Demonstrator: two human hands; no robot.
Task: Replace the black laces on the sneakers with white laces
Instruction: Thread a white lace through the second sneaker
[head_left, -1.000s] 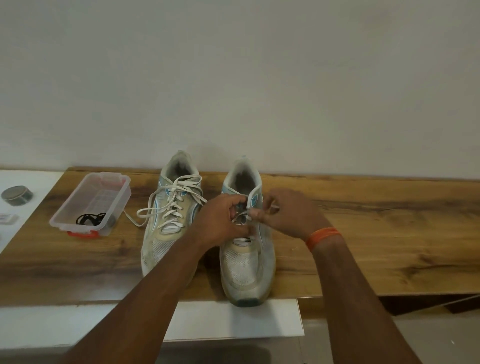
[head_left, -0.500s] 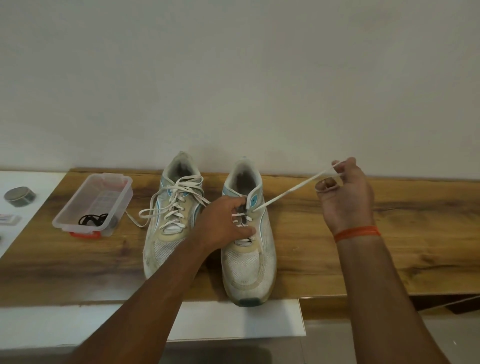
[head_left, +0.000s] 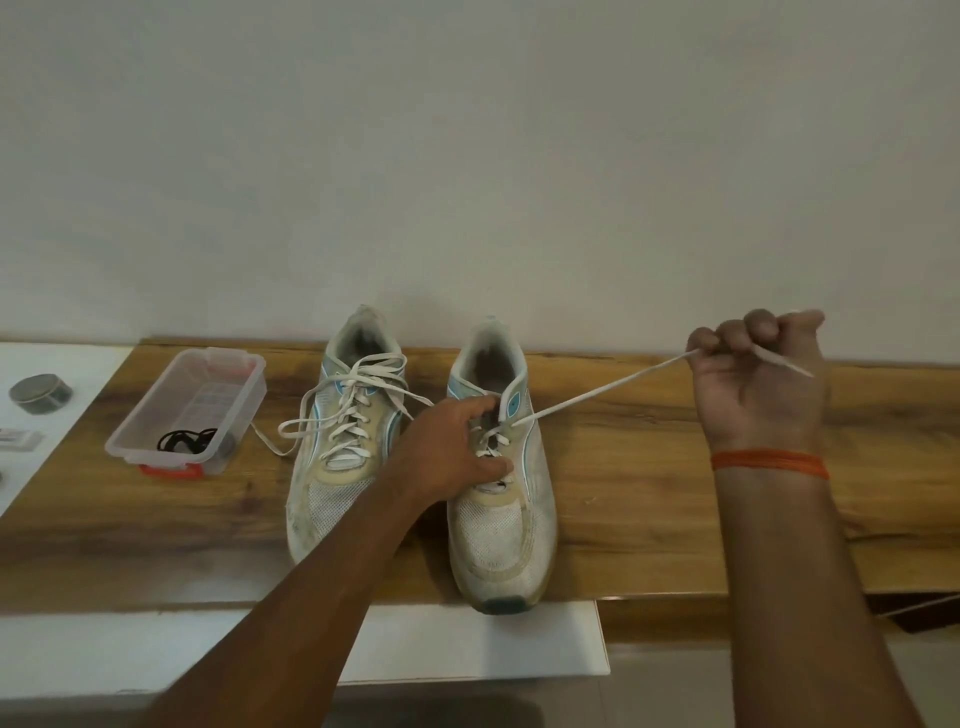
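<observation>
Two worn white sneakers stand side by side on a wooden tabletop (head_left: 649, 467). The left sneaker (head_left: 337, 457) is laced in white, its loose ends lying on the wood. My left hand (head_left: 452, 452) grips the right sneaker (head_left: 501, 514) across its tongue and eyelets. From an upper eyelet a white lace (head_left: 597, 389) runs taut up and to the right into my right hand (head_left: 758, 379), which holds it in a closed fist, with the tip sticking out past the fist. A coil of black lace (head_left: 184, 440) lies in the clear plastic box (head_left: 156, 415).
The clear plastic box with a red clip stands left of the sneakers. A round grey tin (head_left: 40, 393) and a small flat packet (head_left: 15, 441) lie on the white surface (head_left: 52, 467) at far left. A white wall rises right behind the table.
My right hand has drawn the white lace out from the right sneaker, moving up and far to the right until it is taut. My left hand has stayed on the sneaker.
</observation>
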